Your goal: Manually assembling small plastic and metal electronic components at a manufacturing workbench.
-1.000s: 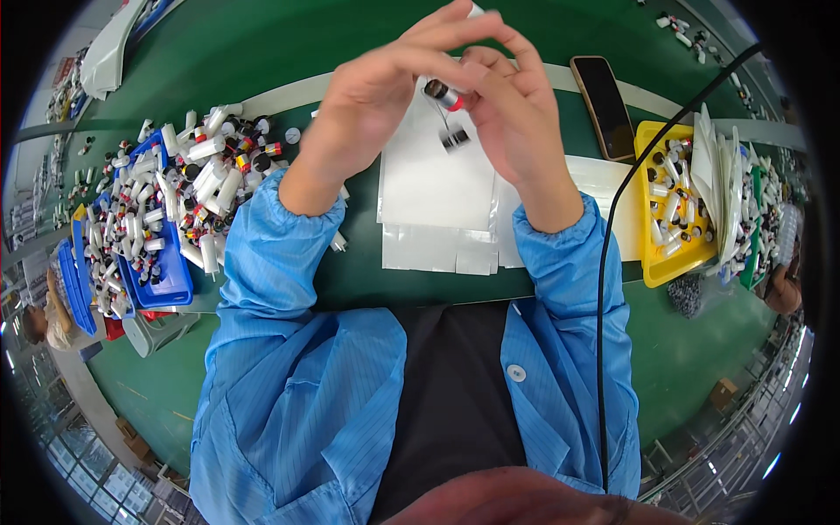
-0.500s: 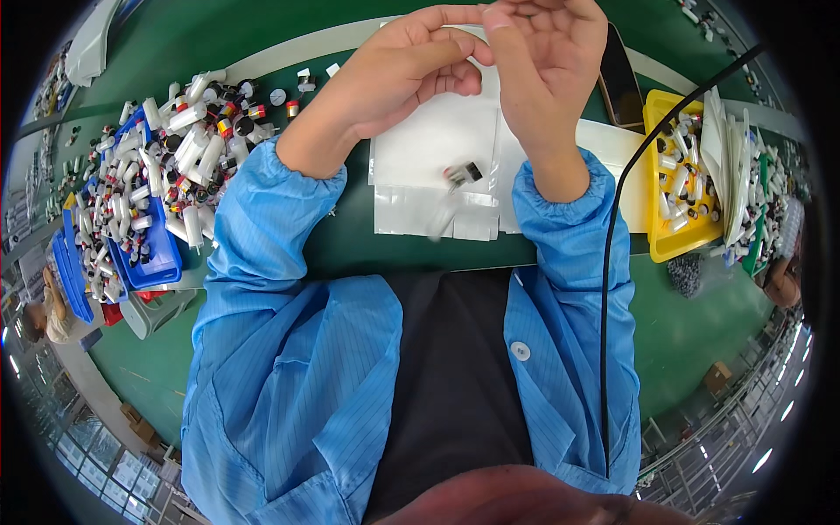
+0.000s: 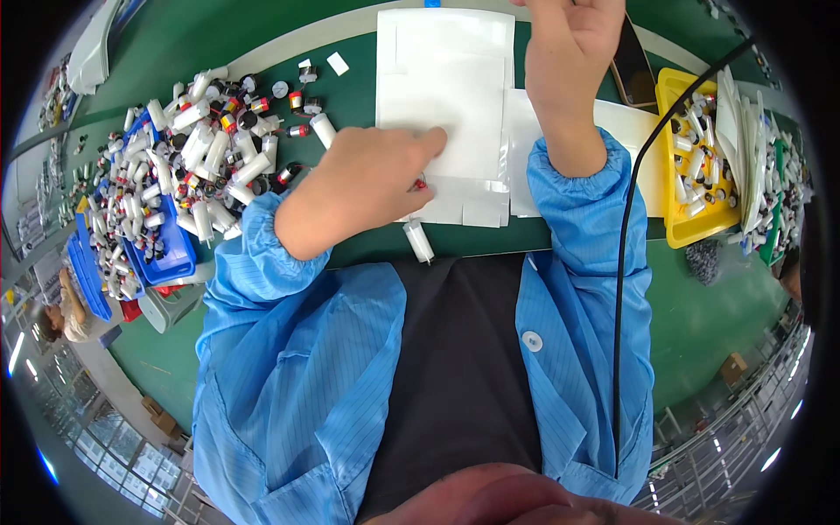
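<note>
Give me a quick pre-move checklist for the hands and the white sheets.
1. Left hand resting on the white sheets, fingers pointing right: ok.
2. Something small and red under the left fingertips; what it is: cannot tell.
3. Right hand raised over the sheets' far edge; whether its grip holds anything: cannot tell.
4. White tube lying loose at the table's near edge, close to falling: not ok.
5. Pile of white tubes left of the sheets, apart from them: ok.
6. Yellow tray right of the sheets: ok.
</note>
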`<state>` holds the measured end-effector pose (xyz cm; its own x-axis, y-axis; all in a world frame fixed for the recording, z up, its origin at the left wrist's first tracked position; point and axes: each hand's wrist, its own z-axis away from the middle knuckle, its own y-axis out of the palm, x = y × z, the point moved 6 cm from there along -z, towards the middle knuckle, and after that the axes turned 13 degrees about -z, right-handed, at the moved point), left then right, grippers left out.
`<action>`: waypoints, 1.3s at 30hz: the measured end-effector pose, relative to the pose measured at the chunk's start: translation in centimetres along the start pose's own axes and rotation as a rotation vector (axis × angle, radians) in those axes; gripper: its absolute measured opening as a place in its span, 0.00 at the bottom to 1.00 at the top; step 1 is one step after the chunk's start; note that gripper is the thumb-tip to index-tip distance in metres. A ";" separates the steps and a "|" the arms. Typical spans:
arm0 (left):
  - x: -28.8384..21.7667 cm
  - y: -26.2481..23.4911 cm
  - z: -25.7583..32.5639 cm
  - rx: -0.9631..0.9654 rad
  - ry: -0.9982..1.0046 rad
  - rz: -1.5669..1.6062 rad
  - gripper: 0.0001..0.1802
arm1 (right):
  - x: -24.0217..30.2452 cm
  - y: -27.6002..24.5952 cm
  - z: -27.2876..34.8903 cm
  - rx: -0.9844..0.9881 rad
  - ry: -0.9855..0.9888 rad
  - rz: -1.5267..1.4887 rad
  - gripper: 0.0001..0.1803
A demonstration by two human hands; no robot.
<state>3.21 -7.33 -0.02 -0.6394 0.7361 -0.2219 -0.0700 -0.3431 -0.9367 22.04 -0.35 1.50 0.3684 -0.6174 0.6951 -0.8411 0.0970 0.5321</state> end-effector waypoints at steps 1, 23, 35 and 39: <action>0.0 0.3 -0.1 0.049 0.046 0.057 0.14 | 0.0 0.3 0.1 -0.009 0.043 0.004 0.19; 2.0 -3.2 -7.1 -0.092 0.089 1.142 0.24 | 0.9 2.0 -0.3 -0.007 0.322 -0.139 0.32; 7.0 -5.3 -8.0 -0.604 0.219 1.596 0.26 | -1.8 2.2 2.1 0.206 0.105 0.196 0.41; 6.9 -5.2 -8.2 -0.465 0.264 2.055 0.27 | -1.2 3.7 2.8 0.251 -0.126 0.504 0.39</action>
<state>5.41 4.30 1.11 0.5621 -0.3507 -0.7491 0.5909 -0.4635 0.6604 17.38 -1.46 1.30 -0.1393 -0.6323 0.7621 -0.9745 0.2244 0.0081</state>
